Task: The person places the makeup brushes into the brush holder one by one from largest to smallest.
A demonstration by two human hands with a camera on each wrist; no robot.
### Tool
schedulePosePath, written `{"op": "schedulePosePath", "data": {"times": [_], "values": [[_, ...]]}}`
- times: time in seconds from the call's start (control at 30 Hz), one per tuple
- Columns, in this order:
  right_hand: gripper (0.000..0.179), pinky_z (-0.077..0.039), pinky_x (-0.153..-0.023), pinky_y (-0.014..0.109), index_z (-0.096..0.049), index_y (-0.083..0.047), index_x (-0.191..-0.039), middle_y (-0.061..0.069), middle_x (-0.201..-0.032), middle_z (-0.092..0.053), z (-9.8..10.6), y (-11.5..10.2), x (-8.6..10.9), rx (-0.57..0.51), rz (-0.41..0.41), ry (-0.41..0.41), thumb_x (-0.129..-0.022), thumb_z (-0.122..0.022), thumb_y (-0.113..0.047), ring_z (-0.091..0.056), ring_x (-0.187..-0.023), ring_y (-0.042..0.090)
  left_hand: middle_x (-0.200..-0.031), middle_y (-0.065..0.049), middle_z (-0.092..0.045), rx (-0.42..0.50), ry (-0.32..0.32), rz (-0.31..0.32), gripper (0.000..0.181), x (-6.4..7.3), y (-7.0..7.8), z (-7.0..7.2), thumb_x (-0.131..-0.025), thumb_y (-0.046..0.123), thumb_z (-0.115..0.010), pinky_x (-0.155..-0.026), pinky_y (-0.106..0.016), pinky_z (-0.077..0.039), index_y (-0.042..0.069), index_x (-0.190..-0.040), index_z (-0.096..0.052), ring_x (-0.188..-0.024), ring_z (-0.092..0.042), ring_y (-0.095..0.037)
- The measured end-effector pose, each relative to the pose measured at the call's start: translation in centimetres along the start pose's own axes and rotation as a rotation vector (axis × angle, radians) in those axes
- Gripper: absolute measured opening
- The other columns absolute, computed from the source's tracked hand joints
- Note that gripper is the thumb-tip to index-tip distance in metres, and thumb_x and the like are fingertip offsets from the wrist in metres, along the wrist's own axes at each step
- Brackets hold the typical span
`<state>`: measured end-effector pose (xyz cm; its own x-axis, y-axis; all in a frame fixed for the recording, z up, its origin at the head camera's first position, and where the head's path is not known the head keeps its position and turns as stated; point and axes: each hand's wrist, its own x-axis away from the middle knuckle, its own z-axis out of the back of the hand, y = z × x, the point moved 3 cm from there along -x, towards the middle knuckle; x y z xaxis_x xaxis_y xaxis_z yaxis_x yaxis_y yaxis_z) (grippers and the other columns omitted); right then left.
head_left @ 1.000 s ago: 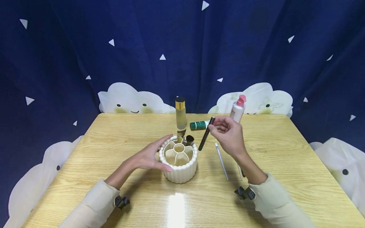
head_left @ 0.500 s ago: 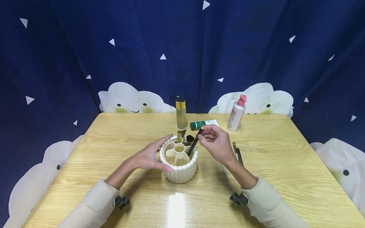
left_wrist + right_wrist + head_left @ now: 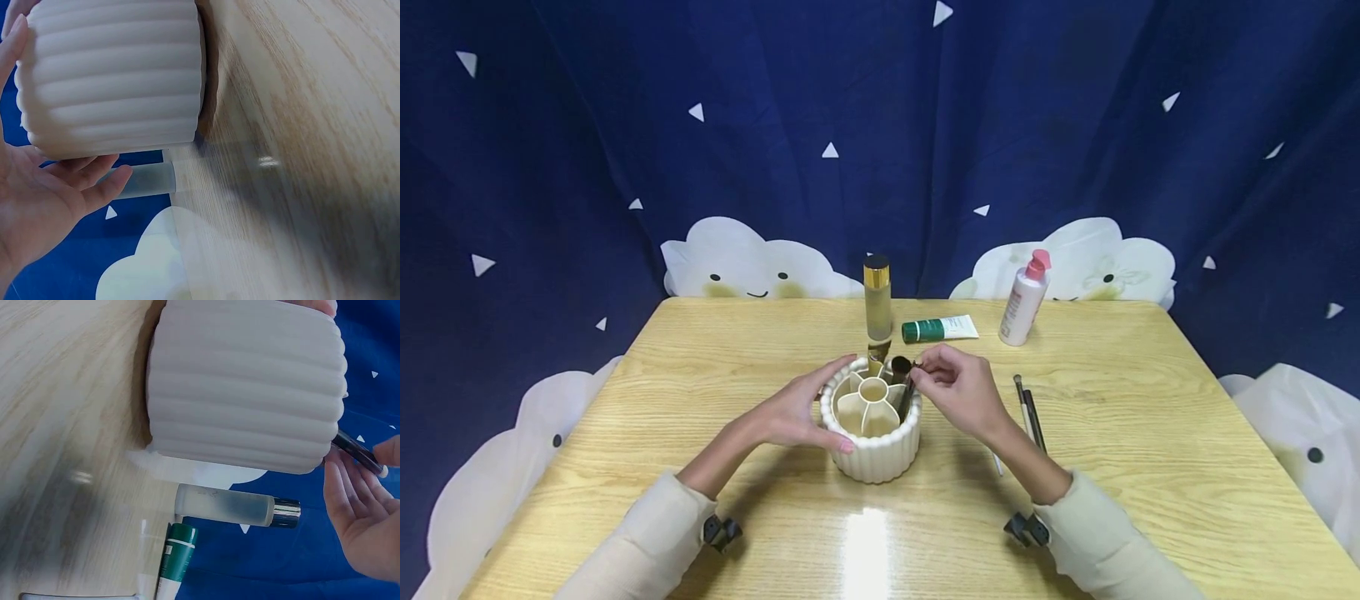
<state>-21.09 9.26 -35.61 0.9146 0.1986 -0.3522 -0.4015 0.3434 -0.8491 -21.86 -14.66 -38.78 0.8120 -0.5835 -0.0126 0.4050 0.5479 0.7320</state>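
A cream ribbed makeup organizer (image 3: 876, 454) stands on the table, split into petal-shaped compartments round a central ring. My left hand (image 3: 786, 412) holds it from the left, thumb at the front of the rim and fingers behind. My right hand (image 3: 966, 392) pinches the upper end of a slim dark makeup pencil (image 3: 357, 451), whose lower part is inside a right-hand compartment. Beside it stand a dark-headed makeup brush (image 3: 901, 367) and, farther back, a brown and gold brush (image 3: 877, 357). In the left wrist view, the ribbed side hides the organizer's contents.
Behind the organizer stands a frosted bottle (image 3: 877, 308) with a black and gold cap. A green and white tube (image 3: 940, 328) lies right of it, near a pink-topped pump bottle (image 3: 1024, 304). Two thin brushes (image 3: 1034, 421) and a pale stick (image 3: 997, 464) lie by my right forearm.
My right hand has moved left and down, bringing the makeup pencil from beside the organizer into a right-hand compartment. My left hand stays on the organizer.
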Motion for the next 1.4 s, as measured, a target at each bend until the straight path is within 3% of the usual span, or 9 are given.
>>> {"op": "schedulePosePath", "data": {"times": [0.3,0.67,0.87,1.13,1.4], "values": [[0.005,-0.049,-0.060,0.020,-0.071,-0.010,-0.081,-0.001,-0.076,-0.066,0.0,0.6,0.5,0.177,0.070,-0.046,-0.078,-0.074,-0.012,-0.058,-0.070,0.011,-0.155,-0.013,-0.028,0.012,-0.004,0.005,0.121,-0.1,0.0,0.0,-0.058,0.046,-0.087,-0.113,-0.057,-0.028,0.023,-0.153,-0.016,-0.139,-0.032,-0.034],[0.008,-0.050,-0.062,0.023,-0.072,-0.014,-0.080,-0.004,-0.077,-0.064,-0.3,0.8,0.5,0.241,0.038,-0.170,-0.076,-0.078,-0.019,-0.055,-0.072,0.011,-0.154,-0.013,-0.030,0.018,-0.008,0.009,0.121,-0.1,0.0,-0.1,-0.058,0.046,-0.088,-0.114,-0.054,-0.029,0.022,-0.153,-0.017,-0.139,-0.034,-0.033],[0.012,-0.046,-0.061,0.020,-0.075,-0.013,-0.086,-0.004,-0.081,-0.064,-0.3,0.6,0.4,0.321,0.061,-0.231,-0.079,-0.075,-0.023,-0.053,-0.073,0.012,-0.153,-0.015,-0.031,0.021,-0.008,0.012,0.121,-0.1,0.1,0.0,-0.058,0.045,-0.088,-0.113,-0.054,-0.030,0.021,-0.153,-0.016,-0.138,-0.035,-0.033],[0.011,-0.043,-0.058,0.017,-0.075,-0.014,-0.081,-0.005,-0.075,-0.060,0.0,0.6,0.5,0.304,0.068,-0.176,-0.076,-0.079,-0.023,-0.051,-0.068,0.009,-0.153,-0.014,-0.032,0.012,-0.007,0.016,0.122,-0.1,0.1,0.0,-0.058,0.045,-0.088,-0.113,-0.055,-0.030,0.022,-0.153,-0.016,-0.137,-0.036,-0.033],[0.011,-0.050,-0.061,0.025,-0.072,-0.014,-0.080,-0.004,-0.072,-0.059,1.4,1.3,0.6,0.256,0.046,-0.133,-0.075,-0.080,-0.019,-0.053,-0.069,0.010,-0.156,-0.013,-0.025,-0.019,0.001,-0.007,0.123,-0.1,0.1,0.0,-0.058,0.047,-0.087,-0.113,-0.059,-0.027,0.020,-0.153,-0.015,-0.141,-0.030,-0.035]]}}
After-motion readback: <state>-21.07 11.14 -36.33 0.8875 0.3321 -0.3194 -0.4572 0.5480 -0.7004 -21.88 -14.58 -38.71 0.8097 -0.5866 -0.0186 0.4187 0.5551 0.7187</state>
